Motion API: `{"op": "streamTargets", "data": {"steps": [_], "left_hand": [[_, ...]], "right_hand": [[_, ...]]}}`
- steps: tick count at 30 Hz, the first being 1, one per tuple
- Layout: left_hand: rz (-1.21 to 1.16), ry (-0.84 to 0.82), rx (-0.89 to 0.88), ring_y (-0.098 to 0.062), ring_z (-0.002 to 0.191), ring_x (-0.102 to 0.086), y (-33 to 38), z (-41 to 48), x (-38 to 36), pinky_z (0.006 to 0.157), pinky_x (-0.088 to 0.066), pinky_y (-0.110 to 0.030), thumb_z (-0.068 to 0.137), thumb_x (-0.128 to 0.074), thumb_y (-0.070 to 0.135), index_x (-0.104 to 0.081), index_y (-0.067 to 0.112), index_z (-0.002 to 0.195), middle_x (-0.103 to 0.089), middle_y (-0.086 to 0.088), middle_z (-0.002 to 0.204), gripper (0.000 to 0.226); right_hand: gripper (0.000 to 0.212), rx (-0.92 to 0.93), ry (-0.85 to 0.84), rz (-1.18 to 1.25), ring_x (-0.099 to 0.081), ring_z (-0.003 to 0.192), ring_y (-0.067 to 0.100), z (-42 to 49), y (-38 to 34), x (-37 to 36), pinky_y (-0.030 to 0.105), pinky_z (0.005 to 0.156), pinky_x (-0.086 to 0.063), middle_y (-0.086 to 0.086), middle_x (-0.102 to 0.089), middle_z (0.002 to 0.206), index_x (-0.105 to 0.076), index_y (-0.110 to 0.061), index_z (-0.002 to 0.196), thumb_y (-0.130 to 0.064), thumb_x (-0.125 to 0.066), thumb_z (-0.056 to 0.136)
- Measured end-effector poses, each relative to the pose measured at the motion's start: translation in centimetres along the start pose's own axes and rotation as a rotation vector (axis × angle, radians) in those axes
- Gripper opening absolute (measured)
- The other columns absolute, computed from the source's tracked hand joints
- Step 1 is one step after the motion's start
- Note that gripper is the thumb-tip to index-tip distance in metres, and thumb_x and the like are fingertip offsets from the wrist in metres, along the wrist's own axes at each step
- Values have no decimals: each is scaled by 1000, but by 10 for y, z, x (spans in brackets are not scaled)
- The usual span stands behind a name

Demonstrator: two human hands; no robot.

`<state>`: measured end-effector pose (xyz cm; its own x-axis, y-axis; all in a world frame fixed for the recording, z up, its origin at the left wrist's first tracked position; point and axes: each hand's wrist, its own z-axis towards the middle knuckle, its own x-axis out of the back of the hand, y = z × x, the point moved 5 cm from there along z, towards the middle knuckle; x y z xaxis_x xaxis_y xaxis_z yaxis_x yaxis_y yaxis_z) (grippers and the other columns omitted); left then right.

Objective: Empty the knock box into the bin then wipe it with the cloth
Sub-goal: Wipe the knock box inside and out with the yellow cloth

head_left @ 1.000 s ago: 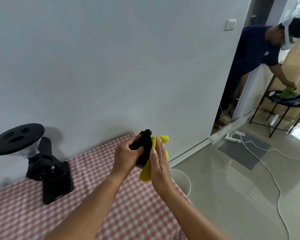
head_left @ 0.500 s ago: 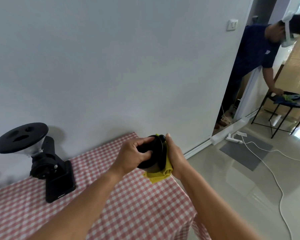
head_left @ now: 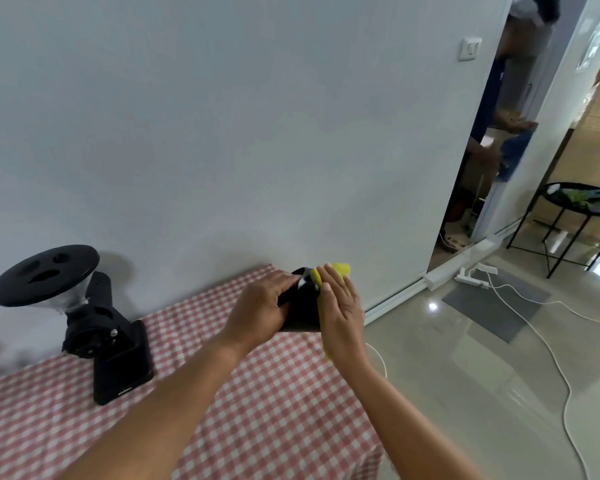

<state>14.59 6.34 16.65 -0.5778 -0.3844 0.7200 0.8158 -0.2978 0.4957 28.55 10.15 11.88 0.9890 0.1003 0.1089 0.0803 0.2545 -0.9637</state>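
My left hand (head_left: 260, 308) grips the black knock box (head_left: 302, 306), holding it above the far right corner of the checked table. My right hand (head_left: 342, 311) presses the yellow cloth (head_left: 340, 270) flat against the box's right side, fingers stretched out. Most of the cloth is hidden under my palm; a strip hangs below my wrist. Only a thin white curved rim of the bin (head_left: 378, 358) shows on the floor behind my right forearm.
A black coffee grinder (head_left: 84, 317) stands on the red-checked tablecloth (head_left: 264, 403) at the left by the wall. White cables (head_left: 551, 355) and a grey mat (head_left: 492, 306) lie on the floor. Another person (head_left: 506, 133) stands in the doorway beside a black side table (head_left: 579, 209).
My right hand has shifted from cupping the box underneath to lying flat on its right side with the cloth. The person in the doorway has moved back from the side table.
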Motion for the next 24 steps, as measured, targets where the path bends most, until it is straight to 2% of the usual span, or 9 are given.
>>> {"op": "streamTargets", "data": {"steps": [3, 6, 11, 13, 15, 17, 20, 22, 24], "left_hand": [[36, 7, -73, -20, 111, -67, 2, -5, -1, 96, -53, -35, 90, -61, 14, -69, 11, 124, -72, -6, 120, 34], [14, 5, -91, -16, 108, -68, 4, -8, -2, 94, -55, -32, 94, -53, 26, -70, 12, 123, -73, -2, 119, 36], [40, -23, -132, -21, 112, -68, 0, -14, -2, 95, -57, -41, 94, -57, 16, -69, 10, 125, -71, -5, 124, 34], [92, -59, -241, -24, 113, -68, 2, -17, -3, 93, -58, -42, 90, -66, 8, -68, 9, 126, -71, -7, 125, 36], [159, -94, -355, -25, 111, -69, 7, -20, -5, 95, -58, -43, 86, -70, 4, -70, 10, 123, -72, -7, 123, 37], [237, -93, -469, -24, 109, -70, 7, -21, -7, 102, -53, -47, 86, -68, 5, -74, 10, 119, -73, -8, 118, 33], [298, -101, -547, -23, 110, -69, 5, -21, -8, 102, -53, -45, 92, -62, 11, -76, 13, 113, -74, -8, 116, 26], [308, -77, -489, -23, 112, -66, 4, -18, -5, 94, -57, -37, 92, -58, 17, -77, 19, 112, -72, -6, 118, 27], [265, -26, -279, -24, 119, -62, -1, -11, 0, 97, -55, -38, 88, -61, 13, -75, 24, 116, -67, -5, 126, 33]], "right_hand": [[29, -27, -113, 39, -38, 140, 3, 14, -12, 2, 35, 120, -21, -25, -59, 133, -65, -54, 110, -36, -44, 102], [35, -175, -150, 92, -58, 123, 12, 26, -8, 3, 46, 113, -37, -15, -69, 122, -72, -44, 109, -59, -48, 89], [36, -111, -168, -5, -38, 138, 3, 5, -7, -3, 42, 119, -22, -48, -46, 116, -60, -58, 121, -50, -33, 98], [35, -176, -190, -11, -47, 132, 8, 9, -6, -2, 44, 117, -29, -34, -56, 123, -62, -59, 116, -58, -35, 94], [34, -284, -245, 61, -64, 114, 17, 18, -6, 1, 45, 107, -45, -8, -72, 116, -72, -41, 111, -57, -49, 91], [26, -388, -286, 118, -73, 95, 22, 22, -7, 5, 41, 93, -56, 6, -77, 101, -75, -23, 104, -41, -61, 91], [22, -455, -283, 115, -72, 80, 25, 23, 1, 8, 40, 79, -60, 17, -75, 93, -74, -15, 105, -13, -62, 86], [24, -478, -215, 135, -68, 74, 29, 19, 10, 7, 44, 76, -59, 22, -72, 86, -74, -13, 98, -8, -57, 82], [21, -467, -109, 182, -63, 68, 26, 15, 17, 6, 40, 68, -55, 16, -67, 77, -73, -13, 90, -6, -54, 84]]}}
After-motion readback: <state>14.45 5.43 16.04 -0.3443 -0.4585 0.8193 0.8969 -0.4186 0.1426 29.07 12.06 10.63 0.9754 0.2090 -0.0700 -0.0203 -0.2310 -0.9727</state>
